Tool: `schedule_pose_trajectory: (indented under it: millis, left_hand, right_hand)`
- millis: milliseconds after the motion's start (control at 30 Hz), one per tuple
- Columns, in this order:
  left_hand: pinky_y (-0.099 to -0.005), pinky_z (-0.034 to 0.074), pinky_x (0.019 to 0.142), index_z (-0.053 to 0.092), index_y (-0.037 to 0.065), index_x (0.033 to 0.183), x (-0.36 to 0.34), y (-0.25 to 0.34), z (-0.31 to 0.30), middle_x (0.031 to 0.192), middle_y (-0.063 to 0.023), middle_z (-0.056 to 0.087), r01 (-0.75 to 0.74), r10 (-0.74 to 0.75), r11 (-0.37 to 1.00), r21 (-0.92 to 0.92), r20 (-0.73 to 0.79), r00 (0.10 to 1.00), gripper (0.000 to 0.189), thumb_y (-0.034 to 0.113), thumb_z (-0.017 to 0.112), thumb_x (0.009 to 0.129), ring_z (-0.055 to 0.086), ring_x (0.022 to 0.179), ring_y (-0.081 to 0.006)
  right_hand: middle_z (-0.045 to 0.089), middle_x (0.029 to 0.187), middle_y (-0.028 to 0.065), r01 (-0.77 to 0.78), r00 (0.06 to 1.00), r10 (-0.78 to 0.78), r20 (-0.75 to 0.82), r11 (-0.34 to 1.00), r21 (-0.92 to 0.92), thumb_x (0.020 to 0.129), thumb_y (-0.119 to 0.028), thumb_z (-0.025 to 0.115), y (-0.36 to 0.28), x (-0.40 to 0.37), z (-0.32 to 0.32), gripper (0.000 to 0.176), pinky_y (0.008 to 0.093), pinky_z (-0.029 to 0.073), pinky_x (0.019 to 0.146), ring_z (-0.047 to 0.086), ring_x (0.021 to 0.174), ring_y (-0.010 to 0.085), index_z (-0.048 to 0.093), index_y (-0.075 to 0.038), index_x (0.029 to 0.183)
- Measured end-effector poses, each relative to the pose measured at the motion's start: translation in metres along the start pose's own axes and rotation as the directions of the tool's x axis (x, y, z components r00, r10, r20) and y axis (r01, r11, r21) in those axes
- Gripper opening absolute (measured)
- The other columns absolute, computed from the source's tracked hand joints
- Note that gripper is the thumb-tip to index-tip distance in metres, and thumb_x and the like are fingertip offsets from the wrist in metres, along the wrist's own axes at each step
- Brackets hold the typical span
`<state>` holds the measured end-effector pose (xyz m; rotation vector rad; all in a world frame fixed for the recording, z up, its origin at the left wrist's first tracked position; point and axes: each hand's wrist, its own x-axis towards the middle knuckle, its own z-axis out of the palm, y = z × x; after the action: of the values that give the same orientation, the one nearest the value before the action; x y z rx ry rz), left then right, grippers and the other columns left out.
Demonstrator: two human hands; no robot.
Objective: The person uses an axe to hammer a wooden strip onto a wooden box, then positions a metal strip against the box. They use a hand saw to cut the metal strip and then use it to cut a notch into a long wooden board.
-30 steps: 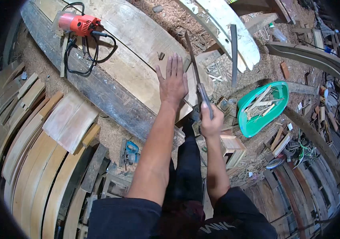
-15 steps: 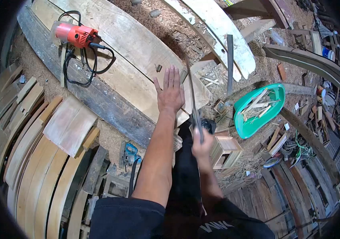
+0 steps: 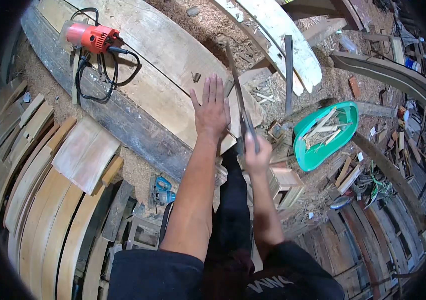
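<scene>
My left hand (image 3: pixel 212 112) lies flat near the right end of the pale wooden board (image 3: pixel 168 55), its thumb spread from the fingers. Beside it, my right hand (image 3: pixel 258 155) is closed around the handle of a handsaw (image 3: pixel 239 95). The saw's long blade points up and slightly left, along the board's end near my left fingers. A small dark piece (image 3: pixel 196 77) lies on the board just above my left hand. Where the blade meets the wood is hard to make out.
A red power tool (image 3: pixel 95 38) with a black cord rests on the boards at upper left. At right stands a green tub (image 3: pixel 323 135) with wood scraps. A blue tool (image 3: pixel 164 191) is on the sawdust-covered floor, and curved planks (image 3: pixel 43 215) fill the lower left.
My right hand and the saw have moved up, with the blade tip now farther up and left. My left hand stays on the board; the whole view has shifted slightly.
</scene>
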<state>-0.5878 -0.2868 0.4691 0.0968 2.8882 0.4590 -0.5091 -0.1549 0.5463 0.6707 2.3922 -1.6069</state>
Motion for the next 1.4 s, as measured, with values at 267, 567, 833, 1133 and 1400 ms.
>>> schedule_pose_trajectory:
  millis: [267, 567, 833, 1133, 1400]
  left_hand:
    - [-0.058, 0.002, 0.12, 0.024, 0.008, 0.155, 0.007, -0.002, 0.005, 0.163, -0.007, 0.021, 0.02, -0.019, 0.998, 0.055, -0.019, 1.0, 0.066, 0.028, 0.043, 0.095, 0.018, 0.151, -0.0218]
    - [-0.0585, 0.006, 0.12, 0.027, 0.008, 0.154, 0.002, -0.001, 0.008, 0.162, -0.0087, 0.025, -0.015, 0.022, 0.998, 0.061, -0.108, 0.994, 0.064, 0.028, 0.043, 0.096, 0.02, 0.15, -0.0219]
    - [-0.0585, 0.004, 0.12, 0.025, 0.01, 0.155, -0.001, -0.002, 0.011, 0.163, -0.0057, 0.022, -0.017, 0.022, 0.999, 0.041, -0.13, 0.991, 0.066, 0.029, 0.045, 0.095, 0.018, 0.151, -0.0202]
    - [-0.0592, 0.005, 0.119, 0.028, 0.009, 0.154, 0.002, -0.001, 0.011, 0.162, -0.0073, 0.024, -0.023, 0.031, 0.998, 0.053, -0.146, 0.989, 0.062, 0.028, 0.042, 0.096, 0.02, 0.15, -0.0212]
    - [-0.0573, 0.007, 0.12, 0.031, 0.008, 0.153, 0.012, -0.004, 0.017, 0.161, -0.0082, 0.025, -0.049, 0.058, 0.998, 0.044, -0.221, 0.974, 0.06, 0.027, 0.042, 0.097, 0.021, 0.15, -0.0226]
  right_hand:
    - [0.046, 0.054, 0.0011, 0.077, 0.995, -0.074, -0.062, 0.996, 0.051, 0.096, -0.021, 0.057, -0.01, -0.05, -0.013, 0.033, 0.0296, 0.035, 0.048, 0.043, 0.053, 0.0086, 0.056, -0.001, 0.07]
    - [0.043, 0.053, 0.004, 0.041, 0.999, -0.041, -0.008, 0.997, 0.059, 0.096, -0.022, 0.059, -0.007, -0.045, -0.016, 0.03, 0.0311, 0.036, 0.048, 0.041, 0.053, 0.0087, 0.058, -0.001, 0.075]
    - [0.051, 0.056, 0.014, 0.05, 0.998, -0.05, 0.022, 0.998, 0.027, 0.095, -0.021, 0.06, -0.006, 0.019, 0.007, 0.028, 0.0344, 0.04, 0.049, 0.047, 0.049, 0.0146, 0.06, -0.001, 0.076]
    - [0.042, 0.054, 0.002, 0.013, 0.999, -0.016, 0.034, 0.997, 0.074, 0.095, -0.019, 0.06, 0.017, -0.047, -0.014, 0.028, 0.0287, 0.034, 0.047, 0.041, 0.053, 0.0059, 0.057, -0.001, 0.074]
    - [0.045, 0.056, -0.0018, 0.003, 0.999, -0.01, 0.036, 0.982, 0.189, 0.096, -0.02, 0.059, 0.03, -0.035, -0.008, 0.031, 0.0271, 0.033, 0.048, 0.041, 0.055, 0.0055, 0.057, 0.0, 0.072]
